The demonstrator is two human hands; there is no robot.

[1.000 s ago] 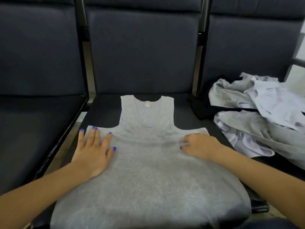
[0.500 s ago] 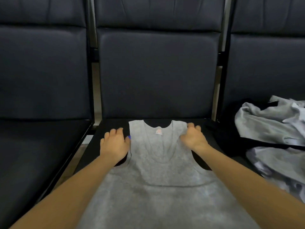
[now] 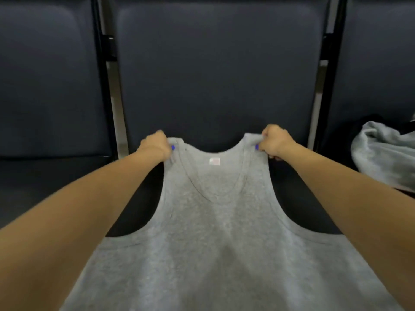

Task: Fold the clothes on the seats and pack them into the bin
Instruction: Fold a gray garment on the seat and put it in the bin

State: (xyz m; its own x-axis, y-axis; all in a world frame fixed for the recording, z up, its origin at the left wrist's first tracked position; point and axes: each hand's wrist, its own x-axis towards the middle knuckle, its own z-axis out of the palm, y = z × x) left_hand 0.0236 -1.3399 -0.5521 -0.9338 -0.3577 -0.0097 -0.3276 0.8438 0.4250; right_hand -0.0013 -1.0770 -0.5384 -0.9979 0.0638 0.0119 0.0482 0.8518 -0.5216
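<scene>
A: Grip first. Left hand (image 3: 156,146)?

B: Fingers curled round the left shoulder strap of the grey tank top (image 3: 215,221), thumb pinching the cloth at the strap's top. Blue nail visible at the pinch.

A: Right hand (image 3: 274,141)?

B: Same on the other strap: fist clamped on the cloth, one blue nail showing. Both straps drawn up and slightly outward, so the neckline sags in a curve between the two fists.

A: Where does the garment lie?

B: On the middle seat (image 3: 139,212), front up, body spread flat toward the camera. Lower hem runs out of frame at the bottom. A small pale label (image 3: 214,161) sits inside the back of the neck. Dark seat cushion shows through both armholes.

A: Beyond that?

B: Padded dark backrest (image 3: 215,75) directly behind the fists. Seats of the same kind on either side, split by metal frame posts. On the right-hand seat, a crumpled heap of grey clothing (image 3: 384,158), well apart from the tank top, partly cut by the frame edge.
</scene>
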